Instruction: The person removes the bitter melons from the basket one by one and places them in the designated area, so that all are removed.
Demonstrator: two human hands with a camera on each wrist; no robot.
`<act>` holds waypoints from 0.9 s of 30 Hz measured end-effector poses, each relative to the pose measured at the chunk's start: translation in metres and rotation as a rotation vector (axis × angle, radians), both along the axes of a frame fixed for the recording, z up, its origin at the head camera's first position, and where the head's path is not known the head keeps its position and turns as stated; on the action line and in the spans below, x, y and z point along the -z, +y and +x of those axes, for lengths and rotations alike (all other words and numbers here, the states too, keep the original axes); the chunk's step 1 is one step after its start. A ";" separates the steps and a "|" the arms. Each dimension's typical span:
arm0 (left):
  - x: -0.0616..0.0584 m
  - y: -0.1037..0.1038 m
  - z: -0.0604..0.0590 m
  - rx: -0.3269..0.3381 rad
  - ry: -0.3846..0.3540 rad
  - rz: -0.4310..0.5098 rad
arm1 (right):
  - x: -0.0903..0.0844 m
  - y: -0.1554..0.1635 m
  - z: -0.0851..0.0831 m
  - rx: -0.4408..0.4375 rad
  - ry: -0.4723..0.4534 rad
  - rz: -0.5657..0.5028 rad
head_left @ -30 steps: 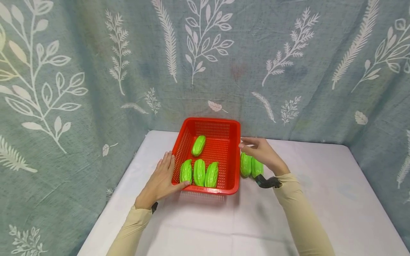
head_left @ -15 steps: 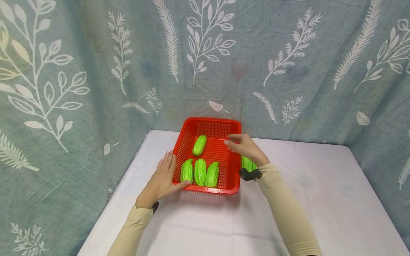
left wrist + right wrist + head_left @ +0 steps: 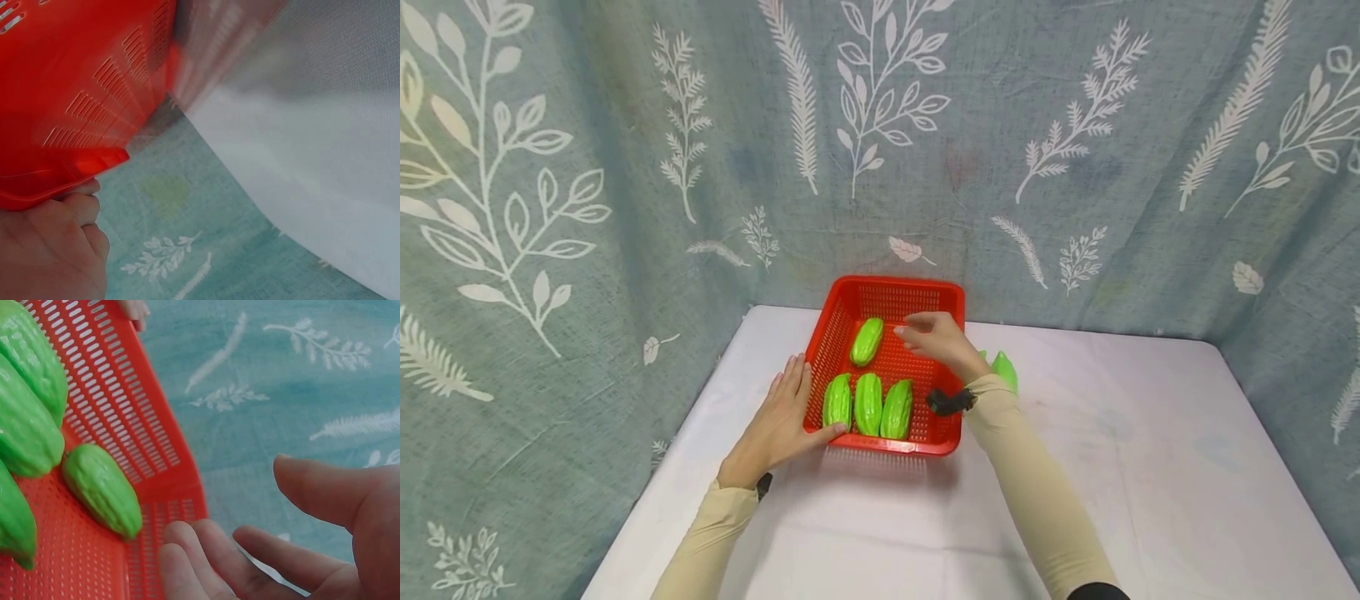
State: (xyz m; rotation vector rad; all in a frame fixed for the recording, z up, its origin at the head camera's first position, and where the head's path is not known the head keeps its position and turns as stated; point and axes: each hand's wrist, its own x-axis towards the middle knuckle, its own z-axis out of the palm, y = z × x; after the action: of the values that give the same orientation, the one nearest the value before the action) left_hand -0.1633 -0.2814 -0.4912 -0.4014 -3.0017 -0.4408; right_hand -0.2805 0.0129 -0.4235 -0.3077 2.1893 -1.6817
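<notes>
A red plastic basket [image 3: 880, 447] with slotted walls holds three green bitter melons [image 3: 868, 404] side by side at its near left. Another bitter melon [image 3: 867, 342] lies farther back in it. My left hand [image 3: 778, 425] rests at the basket's near left corner, fingers straight along the left rim, thumb spread over the front rim. Over the basket's right half hovers my right hand [image 3: 942, 343], fingers loosely bent and parted from the thumb. In the right wrist view nothing lies between that hand's fingers [image 3: 215, 550] and thumb; the back bitter melon [image 3: 103, 490] is beyond the fingertips.
Outside the basket on the right, green bitter melons [image 3: 1004, 371] show partly behind my right forearm. A white cloth [image 3: 1150, 433] covers the table. A patterned grey-green curtain [image 3: 955, 167] hangs close behind the basket and along both sides.
My right hand has moved left, from above the bitter melons outside the basket to over its inside, holding nothing. The left hand and the basket stay in place.
</notes>
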 end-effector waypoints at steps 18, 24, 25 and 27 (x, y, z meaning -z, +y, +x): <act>-0.001 0.000 0.000 -0.006 -0.020 0.020 | 0.013 -0.035 -0.012 0.084 -0.062 -0.022; 0.000 -0.001 0.000 -0.003 -0.010 0.030 | 0.024 -0.042 -0.018 0.093 -0.088 0.008; 0.000 -0.001 0.000 -0.002 -0.008 0.032 | 0.025 -0.042 -0.019 0.097 -0.092 0.010; 0.001 -0.001 0.000 -0.002 -0.005 0.032 | 0.029 -0.044 -0.020 0.111 -0.096 0.013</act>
State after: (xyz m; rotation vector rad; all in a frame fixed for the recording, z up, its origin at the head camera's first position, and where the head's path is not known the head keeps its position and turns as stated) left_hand -0.1632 -0.2825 -0.4920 -0.3960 -2.9954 -0.4903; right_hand -0.3009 -0.0308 -0.4522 -0.1009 2.1818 -1.7023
